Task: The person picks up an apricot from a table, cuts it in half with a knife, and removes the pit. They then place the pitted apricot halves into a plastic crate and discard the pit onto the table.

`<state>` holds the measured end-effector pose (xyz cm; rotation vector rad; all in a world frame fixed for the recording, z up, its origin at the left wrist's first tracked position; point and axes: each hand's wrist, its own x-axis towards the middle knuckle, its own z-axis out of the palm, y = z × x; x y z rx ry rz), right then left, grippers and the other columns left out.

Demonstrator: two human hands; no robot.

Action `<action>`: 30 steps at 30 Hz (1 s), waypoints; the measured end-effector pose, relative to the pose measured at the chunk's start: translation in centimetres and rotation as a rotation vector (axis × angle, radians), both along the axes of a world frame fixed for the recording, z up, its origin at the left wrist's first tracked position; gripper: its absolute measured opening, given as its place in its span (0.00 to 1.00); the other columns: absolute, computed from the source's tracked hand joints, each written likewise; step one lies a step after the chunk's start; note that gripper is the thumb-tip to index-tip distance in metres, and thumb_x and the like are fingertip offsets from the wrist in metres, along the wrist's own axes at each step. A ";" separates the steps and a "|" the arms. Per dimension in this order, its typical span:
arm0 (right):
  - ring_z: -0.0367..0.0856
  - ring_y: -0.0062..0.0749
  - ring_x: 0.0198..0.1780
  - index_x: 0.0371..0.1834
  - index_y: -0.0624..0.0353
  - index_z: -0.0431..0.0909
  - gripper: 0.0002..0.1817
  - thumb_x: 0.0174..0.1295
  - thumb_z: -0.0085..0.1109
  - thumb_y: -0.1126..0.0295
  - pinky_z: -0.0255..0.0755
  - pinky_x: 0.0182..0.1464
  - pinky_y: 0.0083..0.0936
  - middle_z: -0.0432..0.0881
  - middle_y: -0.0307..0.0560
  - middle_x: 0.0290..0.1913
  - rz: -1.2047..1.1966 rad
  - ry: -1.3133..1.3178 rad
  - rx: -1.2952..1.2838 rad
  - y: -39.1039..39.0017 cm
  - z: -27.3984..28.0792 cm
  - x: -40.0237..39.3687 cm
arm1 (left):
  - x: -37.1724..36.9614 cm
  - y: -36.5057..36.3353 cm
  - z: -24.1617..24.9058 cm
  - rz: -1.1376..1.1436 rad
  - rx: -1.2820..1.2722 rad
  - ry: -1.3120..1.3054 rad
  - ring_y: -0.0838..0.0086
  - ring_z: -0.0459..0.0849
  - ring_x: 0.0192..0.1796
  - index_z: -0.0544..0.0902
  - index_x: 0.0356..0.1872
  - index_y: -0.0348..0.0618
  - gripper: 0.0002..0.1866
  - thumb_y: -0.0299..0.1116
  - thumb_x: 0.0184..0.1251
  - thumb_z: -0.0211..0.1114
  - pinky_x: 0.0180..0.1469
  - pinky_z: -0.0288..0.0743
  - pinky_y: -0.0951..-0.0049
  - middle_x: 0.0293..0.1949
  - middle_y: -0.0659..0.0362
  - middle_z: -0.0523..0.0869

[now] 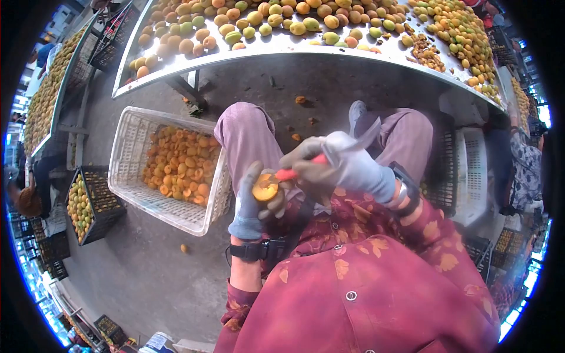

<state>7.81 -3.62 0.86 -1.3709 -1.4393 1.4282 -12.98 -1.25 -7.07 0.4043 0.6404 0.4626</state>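
Observation:
My left hand point(250, 203), in a grey-and-white glove, holds a cut apricot half point(265, 187) with its orange flesh facing up. My right hand point(347, 165), gloved too, is closed around a knife point(303, 168) with a red handle. The handle's red end points at the apricot, and what looks like a blurred blade stands out on the far side of the hand. Both hands are close together above my lap. On the floor to the left, a white plastic crate point(156, 213) holds many apricot halves point(179, 167).
In front stands a metal table point(282, 52) heaped with whole apricots point(312, 23). A dark crate point(97, 203) of greenish fruit is at the left, and a white crate point(471, 170) at the right. Fruit scraps lie on the floor. Other people are at both sides.

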 end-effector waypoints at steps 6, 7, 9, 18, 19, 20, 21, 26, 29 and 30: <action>0.84 0.24 0.35 0.43 0.62 0.84 0.12 0.65 0.58 0.64 0.78 0.37 0.19 0.85 0.43 0.39 0.008 0.136 0.144 0.4 -2.9 1.3 | 0.0 0.0 0.1 -0.051 0.030 0.018 0.80 0.56 0.06 0.81 0.32 0.32 0.35 0.57 0.75 0.40 0.12 0.60 0.78 0.08 0.63 0.67; 0.84 0.24 0.35 0.43 0.62 0.84 0.12 0.65 0.58 0.64 0.78 0.37 0.19 0.85 0.43 0.39 0.014 0.138 0.143 0.4 -3.2 1.5 | 0.0 0.1 0.1 -0.065 0.034 0.019 0.80 0.56 0.06 0.82 0.33 0.30 0.35 0.57 0.75 0.41 0.13 0.59 0.78 0.08 0.63 0.67; 0.86 0.25 0.35 0.43 0.64 0.84 0.13 0.65 0.57 0.66 0.80 0.37 0.18 0.85 0.44 0.40 -0.131 0.503 -0.203 0.2 -3.5 1.5 | 0.0 -0.1 0.0 -0.081 0.033 0.024 0.80 0.56 0.06 0.83 0.34 0.29 0.36 0.57 0.74 0.41 0.13 0.59 0.78 0.08 0.64 0.66; 0.85 0.28 0.41 0.44 0.64 0.85 0.16 0.66 0.55 0.63 0.81 0.45 0.21 0.86 0.48 0.42 -0.135 0.548 -0.170 0.1 -7.6 2.1 | 0.4 -0.4 0.3 -0.025 0.144 0.068 0.81 0.56 0.07 0.82 0.37 0.28 0.36 0.57 0.75 0.40 0.13 0.58 0.79 0.09 0.65 0.66; 0.85 0.28 0.43 0.44 0.64 0.85 0.16 0.65 0.55 0.62 0.80 0.47 0.21 0.86 0.48 0.42 -0.181 0.536 -0.133 -0.1 -7.8 1.9 | 0.4 -0.4 0.2 -0.028 0.163 0.033 0.81 0.56 0.07 0.82 0.38 0.28 0.36 0.58 0.75 0.40 0.13 0.58 0.79 0.10 0.65 0.66; 0.85 0.28 0.43 0.44 0.64 0.85 0.16 0.65 0.55 0.62 0.80 0.47 0.21 0.86 0.48 0.42 -0.181 0.536 -0.133 -0.2 -7.8 1.9 | 0.3 -0.4 0.2 -0.031 0.182 -0.001 0.82 0.56 0.07 0.82 0.38 0.29 0.36 0.58 0.75 0.40 0.13 0.58 0.79 0.10 0.65 0.66; 0.85 0.27 0.43 0.44 0.63 0.85 0.15 0.65 0.56 0.62 0.78 0.49 0.21 0.86 0.47 0.42 -0.174 0.520 -0.137 -0.4 -7.3 1.9 | 0.3 -0.4 0.0 -0.031 0.182 0.000 0.82 0.56 0.07 0.82 0.38 0.29 0.36 0.58 0.75 0.40 0.13 0.58 0.79 0.10 0.65 0.66; 0.84 0.23 0.40 0.47 0.60 0.83 0.13 0.67 0.59 0.64 0.77 0.44 0.20 0.87 0.42 0.40 0.022 0.118 0.202 0.3 -3.6 2.7 | 0.6 0.2 0.0 -0.137 0.078 0.067 0.79 0.58 0.08 0.82 0.37 0.33 0.36 0.60 0.74 0.40 0.13 0.58 0.79 0.10 0.63 0.68; 0.83 0.21 0.39 0.48 0.61 0.82 0.12 0.68 0.56 0.68 0.76 0.42 0.20 0.85 0.39 0.40 0.108 -0.103 0.285 -0.2 -0.4 2.1 | 0.9 0.3 0.4 -0.096 0.086 0.101 0.79 0.61 0.09 0.81 0.36 0.39 0.34 0.62 0.73 0.41 0.14 0.60 0.78 0.11 0.61 0.70; 0.79 0.17 0.34 0.52 0.66 0.80 0.13 0.68 0.54 0.74 0.73 0.36 0.14 0.84 0.43 0.42 0.148 -0.087 0.307 -0.7 -0.6 2.0 | 0.9 0.3 0.5 -0.095 0.087 0.101 0.79 0.61 0.09 0.81 0.36 0.39 0.34 0.62 0.73 0.41 0.14 0.60 0.78 0.11 0.61 0.70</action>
